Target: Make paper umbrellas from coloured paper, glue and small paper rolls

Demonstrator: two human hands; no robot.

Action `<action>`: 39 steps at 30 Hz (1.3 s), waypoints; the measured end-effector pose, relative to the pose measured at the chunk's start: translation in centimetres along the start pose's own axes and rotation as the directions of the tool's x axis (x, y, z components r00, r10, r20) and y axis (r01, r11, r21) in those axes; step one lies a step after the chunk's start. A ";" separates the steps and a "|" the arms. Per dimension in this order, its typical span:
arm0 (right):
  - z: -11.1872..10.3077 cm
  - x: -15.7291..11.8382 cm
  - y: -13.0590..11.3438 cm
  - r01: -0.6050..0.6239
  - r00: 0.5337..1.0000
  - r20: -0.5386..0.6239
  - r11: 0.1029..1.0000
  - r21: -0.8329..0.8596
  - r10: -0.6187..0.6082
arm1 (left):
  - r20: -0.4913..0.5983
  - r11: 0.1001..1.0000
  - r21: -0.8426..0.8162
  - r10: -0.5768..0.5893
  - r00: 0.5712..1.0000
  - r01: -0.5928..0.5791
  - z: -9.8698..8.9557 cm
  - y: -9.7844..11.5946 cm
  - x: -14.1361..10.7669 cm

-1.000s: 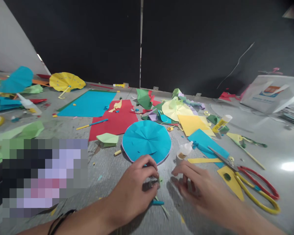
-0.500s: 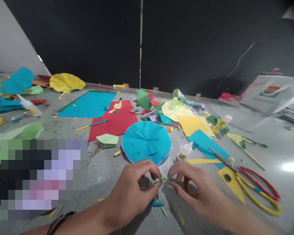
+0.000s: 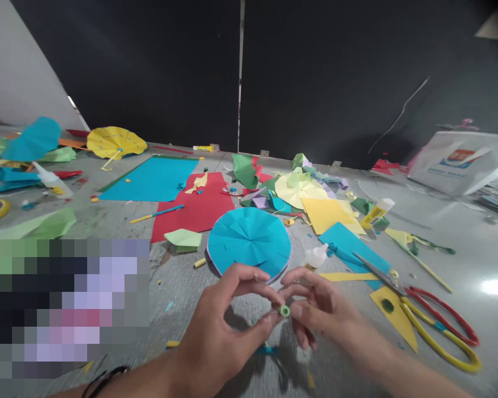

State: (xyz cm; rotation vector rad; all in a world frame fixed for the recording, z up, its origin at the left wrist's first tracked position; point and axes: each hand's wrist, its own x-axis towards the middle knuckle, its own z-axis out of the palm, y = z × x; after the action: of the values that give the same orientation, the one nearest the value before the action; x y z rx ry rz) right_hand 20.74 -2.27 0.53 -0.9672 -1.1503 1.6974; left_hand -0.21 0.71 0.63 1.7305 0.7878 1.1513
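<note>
Right hand (image 3: 326, 304) (blurry) nearer green roll (image 3: 284, 312)

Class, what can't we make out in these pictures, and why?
In the head view:
Inside of the green ring: too small.
Near edge of the blue disc: partly hidden by the left hand.
Base of the nearer white bottle: hidden by the right hand.
Blue stick: blurred, partly behind the left hand.
Yellow handle: cut by the left edge.

From my remote seat I see a light green paper ring (image 3: 284, 311), a blue disc (image 3: 249, 235) edged in pale lilac, a plain red sheet (image 3: 195, 213), a yellow fan (image 3: 114, 139) patterned with small bluish dashes, and scissors (image 3: 399, 286) with red and yellow handles.
</note>
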 end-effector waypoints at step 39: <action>0.1 -0.4 1.6 -0.047 0.994 0.109 0.978 0.205 0.025 | 0.051 0.853 0.237 0.467 0.883 -0.465 -0.6 -0.3 -0.2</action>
State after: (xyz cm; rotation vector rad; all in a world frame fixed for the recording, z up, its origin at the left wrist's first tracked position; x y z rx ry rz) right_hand 20.39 -3.00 -0.90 -0.7805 -1.0034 1.8757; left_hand -0.84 0.86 0.42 2.2063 0.5379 1.4277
